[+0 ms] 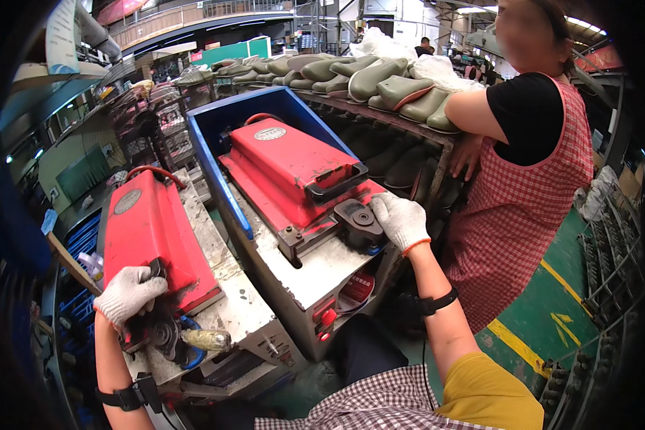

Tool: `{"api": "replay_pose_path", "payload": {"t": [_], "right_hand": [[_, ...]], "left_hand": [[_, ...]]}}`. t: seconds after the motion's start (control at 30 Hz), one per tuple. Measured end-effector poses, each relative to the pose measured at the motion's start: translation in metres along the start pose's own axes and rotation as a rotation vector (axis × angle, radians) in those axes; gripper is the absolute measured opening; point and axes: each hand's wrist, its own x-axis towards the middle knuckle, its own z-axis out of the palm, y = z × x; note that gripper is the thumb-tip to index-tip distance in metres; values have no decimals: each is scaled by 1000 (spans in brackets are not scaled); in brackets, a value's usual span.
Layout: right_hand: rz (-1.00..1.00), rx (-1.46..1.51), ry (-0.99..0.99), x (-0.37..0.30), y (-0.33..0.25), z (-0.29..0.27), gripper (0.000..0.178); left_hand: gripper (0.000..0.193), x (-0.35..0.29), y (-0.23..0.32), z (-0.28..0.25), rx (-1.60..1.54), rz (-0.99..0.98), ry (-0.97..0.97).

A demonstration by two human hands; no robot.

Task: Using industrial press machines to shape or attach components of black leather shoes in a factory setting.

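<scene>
Two red metal machine covers lie side by side on pale, worn machine tops. My left hand (130,295), in a white knit glove, is closed round the black handle (158,268) at the near end of the left red cover (147,233). Below it are a dark round fitting (166,333) and a tape-wrapped grip (206,340). My right hand (400,221), gloved too, is closed beside a black clamp block (358,221) with a round centre. What its fingers hold is hidden. The right red cover (287,161) has its own black handle (340,184).
A blue guard (198,136) surrounds the right cover's far side. Red buttons (327,317) sit on the machine's front. A rack behind carries green clogs (376,77) and white plastic bags (383,44). A person in a checked apron (509,208) stands close on the right.
</scene>
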Motion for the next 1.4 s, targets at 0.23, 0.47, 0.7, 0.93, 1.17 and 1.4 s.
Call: {"api": "replay_pose_path", "payload": {"t": [0.23,0.47,0.7,0.93,1.17,1.4], "right_hand": [[-31,-19,-9,-2,2,2,34],[-36,-35,28,-4,9,11,31],[-23,-8,-1,0,2,2,33],[-2,-18,-13,2,-3,8,34],[22,-25,23,-5,9,4,35],[55,37,-99,-54,-30,-42,36]], "left_hand": [[42,2,-18,2,-87,75,92],[49,6,-23,6,-138,77,89],[48,11,-28,4,-132,116,76],[15,18,-32,33,-48,540,790],[42,35,100,98,259,880,586],[72,51,162,148,486,829,136]]}}
